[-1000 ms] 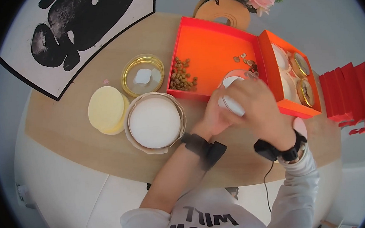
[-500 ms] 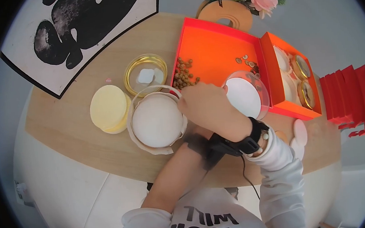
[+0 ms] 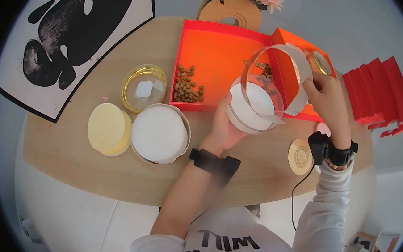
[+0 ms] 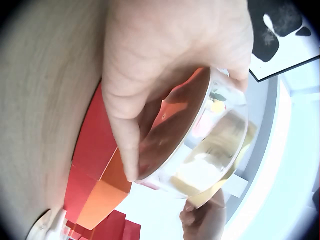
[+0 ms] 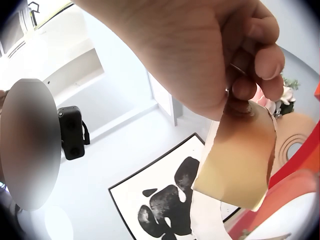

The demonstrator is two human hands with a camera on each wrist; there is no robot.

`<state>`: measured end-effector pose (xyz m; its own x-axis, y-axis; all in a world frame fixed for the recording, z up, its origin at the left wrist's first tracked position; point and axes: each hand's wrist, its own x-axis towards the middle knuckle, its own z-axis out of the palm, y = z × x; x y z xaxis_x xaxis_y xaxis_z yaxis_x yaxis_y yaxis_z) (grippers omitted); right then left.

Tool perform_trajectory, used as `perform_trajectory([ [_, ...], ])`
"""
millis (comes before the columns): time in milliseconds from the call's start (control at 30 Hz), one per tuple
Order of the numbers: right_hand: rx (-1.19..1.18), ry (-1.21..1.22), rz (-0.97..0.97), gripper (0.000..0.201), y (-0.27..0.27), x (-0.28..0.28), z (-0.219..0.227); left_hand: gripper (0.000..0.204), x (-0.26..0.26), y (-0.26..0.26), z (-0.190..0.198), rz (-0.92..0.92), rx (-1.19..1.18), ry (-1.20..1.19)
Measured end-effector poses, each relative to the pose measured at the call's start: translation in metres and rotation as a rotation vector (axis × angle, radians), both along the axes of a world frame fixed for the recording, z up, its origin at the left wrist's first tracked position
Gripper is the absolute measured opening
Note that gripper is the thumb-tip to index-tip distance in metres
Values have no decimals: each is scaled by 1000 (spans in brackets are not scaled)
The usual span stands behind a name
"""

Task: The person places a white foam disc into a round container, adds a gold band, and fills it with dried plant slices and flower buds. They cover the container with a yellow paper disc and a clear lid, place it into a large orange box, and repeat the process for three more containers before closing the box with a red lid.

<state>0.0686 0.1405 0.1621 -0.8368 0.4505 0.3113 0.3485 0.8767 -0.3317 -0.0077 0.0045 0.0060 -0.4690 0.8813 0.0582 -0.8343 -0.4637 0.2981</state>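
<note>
My left hand grips a clear round tub by its side, over the table near the front edge of the red-orange box. A white disc shows inside it. To the right, my right hand pinches one end of a curled strip, whose loop hangs over the tub and overlaps its rim in the head view. The strip looks pale in the head view and gold on its face in the right wrist view. In the left wrist view, fingers and thumb wrap the tub's wall.
The red-orange box holds small brown round pieces and sliced ones. Left of it are a gold-rimmed clear tub, yellow discs and a paper-edged white round. A patterned gold disc lies near my right wrist.
My right hand crossed left over my left hand, then swung right and up, drawing out the curled strip. My left hand keeps the tub, now more plainly visible.
</note>
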Motion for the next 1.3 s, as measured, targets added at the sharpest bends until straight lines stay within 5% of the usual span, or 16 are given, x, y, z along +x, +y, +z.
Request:
perform_trajectory([
  [367, 311, -123, 19, 20, -4, 0, -11, 84, 6, -4, 14, 30, -141, 169],
  [500, 170, -91, 190, 21, -7, -2, -19, 68, 4, -3, 5, -3, -24, 127],
  [833, 347, -486, 50, 21, -16, -6, -25, 76, 5, -3, -1, 17, -61, 154],
  [1033, 189, -39, 323, 37, -5, -11, -23, 72, 8, -4, 3, 43, -118, 131],
  [1133, 160, 47, 500, 37, -6, -22, -30, 70, 8, -4, 3, 16, -159, 130],
  [1300, 247, 8, 509, 34, 9, -30, -50, 71, 6, -3, -5, -22, -108, 139],
])
